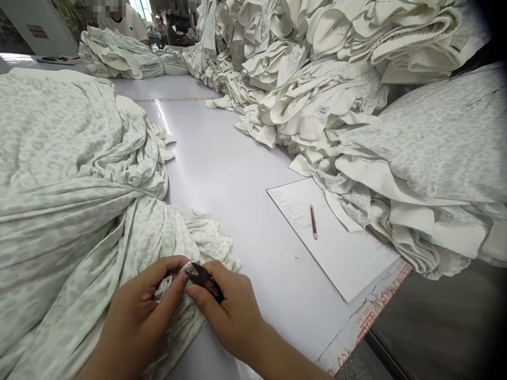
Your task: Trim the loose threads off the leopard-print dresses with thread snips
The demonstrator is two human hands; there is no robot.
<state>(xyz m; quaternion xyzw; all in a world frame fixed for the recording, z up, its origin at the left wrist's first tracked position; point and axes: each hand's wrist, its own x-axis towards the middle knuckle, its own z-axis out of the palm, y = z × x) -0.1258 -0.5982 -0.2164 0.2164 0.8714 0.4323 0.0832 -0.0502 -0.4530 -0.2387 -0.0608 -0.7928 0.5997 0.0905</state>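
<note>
My left hand (pixel 137 316) pinches a gathered fold of pale green patterned fabric (pixel 79 174) at the table's near edge, fingers closed on the cloth. My right hand (pixel 232 311) is closed round small black thread snips (pixel 204 277), whose blades touch the fabric right at the left fingertips. The fabric belongs to a big bundle that fills the left of the view.
A white sheet of paper (pixel 336 248) with a red pen (pixel 313 221) lies at the right on the white table (pixel 222 174). Heaps of folded white and green garments (pixel 336 89) rise behind it. A person (pixel 119 18) stands at the far end.
</note>
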